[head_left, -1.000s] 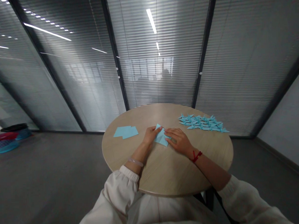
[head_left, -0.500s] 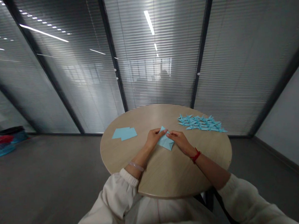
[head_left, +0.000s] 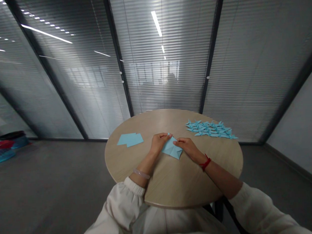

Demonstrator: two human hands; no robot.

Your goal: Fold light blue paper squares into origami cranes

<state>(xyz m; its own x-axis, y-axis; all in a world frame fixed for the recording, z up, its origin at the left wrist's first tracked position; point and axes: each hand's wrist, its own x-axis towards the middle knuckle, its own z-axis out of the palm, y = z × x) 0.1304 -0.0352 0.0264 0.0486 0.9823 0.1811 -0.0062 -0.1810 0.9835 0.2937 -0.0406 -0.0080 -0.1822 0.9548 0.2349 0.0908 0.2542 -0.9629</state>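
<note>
A partly folded sheet of light blue origami paper (head_left: 172, 150) with visible creases is held between my two hands, just above or on the table; I cannot tell which. My left hand (head_left: 160, 141) grips its upper left edge, thumb on top and fingers behind. On the other side, my right hand (head_left: 188, 147) pinches the right edge with thumb and forefinger. Parts of the paper are covered by my fingers. Two or so flat blue sheets (head_left: 130, 139) lie overlapping to the left. Several folded blue paper cranes (head_left: 210, 128) are set close together in rows on the right.
The round wooden table (head_left: 173, 184) reaches from my lap towards a glass partition with blinds (head_left: 167, 92). On the floor at far left stand a blue basket with a red rim (head_left: 3, 153) and a dark-rimmed bin (head_left: 18, 139).
The paper between my hands has been opened out wider, with more of its left side showing. My left hand has shifted slightly left; the right hand has barely moved.
</note>
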